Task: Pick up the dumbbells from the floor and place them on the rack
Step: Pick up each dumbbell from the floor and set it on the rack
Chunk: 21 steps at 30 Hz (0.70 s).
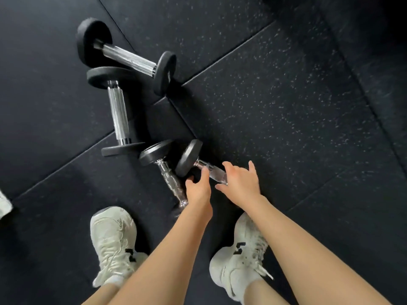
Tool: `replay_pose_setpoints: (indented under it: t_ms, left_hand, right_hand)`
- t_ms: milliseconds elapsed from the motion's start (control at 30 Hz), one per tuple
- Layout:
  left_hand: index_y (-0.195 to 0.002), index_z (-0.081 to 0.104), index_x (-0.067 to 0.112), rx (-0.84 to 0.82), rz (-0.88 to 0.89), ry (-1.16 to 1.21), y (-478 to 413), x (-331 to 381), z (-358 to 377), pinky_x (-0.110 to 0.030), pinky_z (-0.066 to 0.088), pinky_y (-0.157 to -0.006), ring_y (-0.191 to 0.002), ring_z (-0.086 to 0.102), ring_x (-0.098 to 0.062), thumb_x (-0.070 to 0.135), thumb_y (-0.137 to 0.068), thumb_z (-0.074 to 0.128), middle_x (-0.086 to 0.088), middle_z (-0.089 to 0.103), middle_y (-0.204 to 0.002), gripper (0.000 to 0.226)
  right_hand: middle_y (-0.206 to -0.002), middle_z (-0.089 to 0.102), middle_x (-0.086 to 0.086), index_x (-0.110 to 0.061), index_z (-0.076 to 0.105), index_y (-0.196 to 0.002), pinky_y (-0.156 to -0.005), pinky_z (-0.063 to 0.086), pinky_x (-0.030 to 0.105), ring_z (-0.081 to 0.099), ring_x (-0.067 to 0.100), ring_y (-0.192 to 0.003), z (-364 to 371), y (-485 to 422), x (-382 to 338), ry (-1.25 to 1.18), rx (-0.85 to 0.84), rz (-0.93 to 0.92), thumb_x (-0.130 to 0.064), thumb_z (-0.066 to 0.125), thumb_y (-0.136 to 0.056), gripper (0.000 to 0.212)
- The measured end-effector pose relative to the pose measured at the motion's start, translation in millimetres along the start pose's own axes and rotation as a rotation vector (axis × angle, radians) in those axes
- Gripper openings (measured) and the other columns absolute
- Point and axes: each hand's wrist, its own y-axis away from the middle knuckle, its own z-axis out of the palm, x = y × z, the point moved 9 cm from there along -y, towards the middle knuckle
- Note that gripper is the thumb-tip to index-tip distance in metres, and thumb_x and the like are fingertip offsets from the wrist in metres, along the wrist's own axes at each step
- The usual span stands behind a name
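Observation:
Several black-ended dumbbells with chrome handles lie on the dark rubber floor. The nearest two sit side by side in front of my feet. My left hand (197, 188) hovers over the handle of the left small dumbbell (164, 167), fingers spread and curled. My right hand (241, 180) reaches with spread fingers over the handle of the right small dumbbell (191, 157), hiding its near end. Neither hand has closed around a handle. Two larger dumbbells lie farther away: one upright in the view (117, 113), one slanted at the top (130, 57). No rack is in view.
My two pale sneakers stand on the floor, the left (113, 243) and the right (240, 256), just behind the small dumbbells. The rubber floor tiles (286, 95) stretch to the right. A pale object (4, 205) shows at the left edge.

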Motion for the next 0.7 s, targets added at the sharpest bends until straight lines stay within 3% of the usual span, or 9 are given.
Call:
replay_pose_setpoints:
  t_ms: [133,233,333,467,600,700]
  left_hand:
    - [-0.129,0.051,0.009,-0.022,-0.001,0.255,-34,3,26,-0.038,0.047,-0.102,-0.106,0.062,-0.022,0.034,-0.086,0.066,-0.007,0.067,-0.111,0.052]
    - [-0.124,0.055,0.006,-0.016,-0.004,0.401,-35,11,37,-0.036,0.053,-0.088,-0.084,0.063,-0.016,0.022,-0.089,0.063,-0.004,0.065,-0.088,0.039]
    - [-0.121,0.055,0.008,0.019,0.013,0.370,-11,19,37,-0.031,0.051,-0.075,-0.077,0.062,-0.014,0.021,-0.090,0.062,-0.002,0.063,-0.084,0.034]
    - [-0.108,0.054,0.022,0.024,0.095,0.215,55,36,25,-0.039,0.049,-0.095,-0.091,0.060,-0.017,0.022,-0.090,0.061,0.007,0.061,-0.088,0.019]
    - [-0.100,0.055,0.023,-0.008,0.131,0.097,155,57,8,-0.042,0.046,-0.102,-0.103,0.060,-0.022,0.021,-0.091,0.060,0.001,0.065,-0.100,0.011]
    - [-0.092,0.056,0.023,-0.032,0.171,0.024,242,78,-5,-0.044,0.047,-0.102,-0.101,0.061,-0.022,0.021,-0.090,0.061,0.003,0.064,-0.089,0.005]
  right_hand:
    - [-0.109,0.069,0.003,-0.019,0.047,-0.122,-0.107,0.031,0.041,0.064,0.026,-0.104,20,-26,5,0.074,-0.107,-0.079,-0.039,0.059,-0.089,0.041]
    - [-0.105,0.069,0.002,-0.019,0.052,-0.111,-0.108,0.032,0.040,0.064,0.025,-0.100,18,-31,9,0.031,-0.124,-0.098,-0.035,0.060,-0.090,0.028]
    - [-0.100,0.069,0.001,-0.022,0.054,-0.104,-0.104,0.035,0.039,0.064,0.024,-0.094,7,-17,9,-0.077,-0.131,-0.075,-0.036,0.061,-0.089,0.021]
    - [-0.094,0.068,-0.001,-0.025,0.043,-0.087,-0.083,0.038,0.035,0.063,0.027,-0.091,-26,40,7,-0.211,-0.149,-0.034,-0.039,0.059,-0.089,0.021]
    - [-0.103,0.069,-0.001,-0.022,0.055,-0.102,-0.076,0.039,0.033,0.065,0.025,-0.097,-84,119,-1,-0.276,-0.162,-0.007,-0.042,0.060,-0.087,0.026]
    - [-0.102,0.069,-0.001,-0.023,0.056,-0.106,-0.075,0.040,0.033,0.065,0.025,-0.098,-144,189,-10,-0.327,-0.155,0.007,-0.039,0.060,-0.087,0.025]
